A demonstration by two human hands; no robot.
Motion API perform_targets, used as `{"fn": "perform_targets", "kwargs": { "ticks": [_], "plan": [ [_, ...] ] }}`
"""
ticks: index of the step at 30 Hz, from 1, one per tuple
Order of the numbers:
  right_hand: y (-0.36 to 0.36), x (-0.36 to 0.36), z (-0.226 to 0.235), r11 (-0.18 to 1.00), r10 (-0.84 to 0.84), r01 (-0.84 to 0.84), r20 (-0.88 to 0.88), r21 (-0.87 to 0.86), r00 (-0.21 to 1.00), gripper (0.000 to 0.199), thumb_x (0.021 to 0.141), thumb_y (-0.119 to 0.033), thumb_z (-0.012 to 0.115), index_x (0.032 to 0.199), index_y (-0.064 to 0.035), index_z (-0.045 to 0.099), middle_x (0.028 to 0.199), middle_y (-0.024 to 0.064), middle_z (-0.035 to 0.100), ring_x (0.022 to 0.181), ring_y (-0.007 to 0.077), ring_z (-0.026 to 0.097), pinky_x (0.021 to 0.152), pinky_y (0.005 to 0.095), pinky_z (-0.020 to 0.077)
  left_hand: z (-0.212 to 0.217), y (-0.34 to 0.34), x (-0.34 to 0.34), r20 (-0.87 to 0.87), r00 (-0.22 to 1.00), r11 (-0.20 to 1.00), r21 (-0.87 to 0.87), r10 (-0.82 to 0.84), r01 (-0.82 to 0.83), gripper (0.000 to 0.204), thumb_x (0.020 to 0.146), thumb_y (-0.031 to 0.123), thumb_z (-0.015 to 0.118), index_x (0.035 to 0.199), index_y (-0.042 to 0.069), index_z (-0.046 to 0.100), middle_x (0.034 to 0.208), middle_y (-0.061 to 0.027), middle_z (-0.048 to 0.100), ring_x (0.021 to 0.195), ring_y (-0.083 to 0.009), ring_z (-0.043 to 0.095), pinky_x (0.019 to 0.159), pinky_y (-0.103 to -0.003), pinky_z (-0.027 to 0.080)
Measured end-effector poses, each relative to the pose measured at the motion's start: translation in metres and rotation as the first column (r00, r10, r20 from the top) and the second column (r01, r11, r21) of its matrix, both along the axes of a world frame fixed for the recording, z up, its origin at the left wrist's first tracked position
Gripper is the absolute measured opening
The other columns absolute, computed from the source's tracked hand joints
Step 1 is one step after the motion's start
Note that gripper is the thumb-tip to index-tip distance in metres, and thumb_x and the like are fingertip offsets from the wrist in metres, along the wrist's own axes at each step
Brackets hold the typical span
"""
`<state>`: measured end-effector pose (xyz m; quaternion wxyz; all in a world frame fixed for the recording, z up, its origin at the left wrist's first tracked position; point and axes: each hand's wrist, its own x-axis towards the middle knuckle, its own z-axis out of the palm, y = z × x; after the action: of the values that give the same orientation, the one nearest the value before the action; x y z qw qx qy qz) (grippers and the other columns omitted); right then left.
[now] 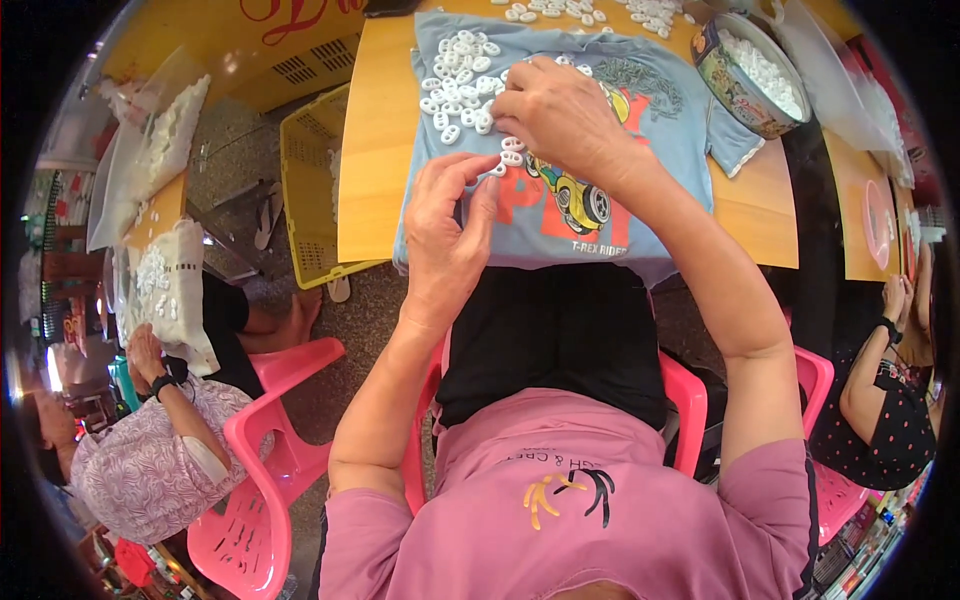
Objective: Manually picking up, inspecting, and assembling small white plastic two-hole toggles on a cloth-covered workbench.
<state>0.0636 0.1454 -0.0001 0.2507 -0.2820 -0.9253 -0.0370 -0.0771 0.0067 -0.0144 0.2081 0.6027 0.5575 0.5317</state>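
The left hand pinches one small white plastic piece near the surface's front edge, while the right hand curls over the pile of white pieces spread on the blue shirt, which keeps them gathered.

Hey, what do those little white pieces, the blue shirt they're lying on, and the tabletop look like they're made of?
White pieces: likely moulded plastic, going by the smooth, uniform oval rings with a slight sheen. Blue shirt: soft knit fabric, probably cotton, since it is matte, creases, and has a printed picture. Tabletop: looks like wood or wood-look laminate, with an even yellow-brown, smooth, faintly glossy surface.
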Motion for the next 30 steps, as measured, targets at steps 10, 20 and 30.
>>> {"fn": "perform_targets", "kwargs": {
  "ticks": [10,20,30],
  "plan": [
    [-0.004,0.015,0.015,0.822,-0.116,-0.035,-0.228,-0.568,0.967,0.015,0.086,-0.021,0.066,0.091,-0.0075,0.070,0.087,0.0054,0.066,0.073,0.0167,0.060,0.068,0.0303,0.0490,0.010,0.007,0.012,0.183,0.983,0.995,-0.102,0.002,0.017,0.014,0.092,0.004,0.060,0.105,-0.001,0.066,0.091,-0.0053,0.064,0.071,-0.0109,0.058,0.062,-0.025,0.046],
    [-0.053,0.063,0.031,0.077,-0.451,-0.549,-0.520,-0.832,0.725,0.023,0.089,-0.022,0.070,0.103,-0.0029,0.067,0.085,-0.0019,0.063,0.071,0.0047,0.054,0.065,0.0191,0.0448,0.017,0.019,0.043,0.578,0.811,0.980,-0.086,-0.097,0.179,0.018,0.097,0.013,0.060,0.109,-0.001,0.062,0.087,-0.0018,0.063,0.073,-0.0059,0.056,0.066,-0.020,0.047],
    [-0.071,0.081,0.035,0.242,-0.485,-0.578,-0.613,-0.779,0.623,0.028,0.090,-0.018,0.069,0.111,-0.0007,0.065,0.092,0.0021,0.065,0.078,0.0075,0.060,0.071,0.0213,0.0490,0.021,0.011,0.070,0.638,0.761,0.973,-0.080,-0.117,0.216,0.020,0.097,0.013,0.060,0.111,-0.001,0.060,0.092,-0.0024,0.063,0.080,-0.0067,0.057,0.071,-0.021,0.048]
  ]
}}
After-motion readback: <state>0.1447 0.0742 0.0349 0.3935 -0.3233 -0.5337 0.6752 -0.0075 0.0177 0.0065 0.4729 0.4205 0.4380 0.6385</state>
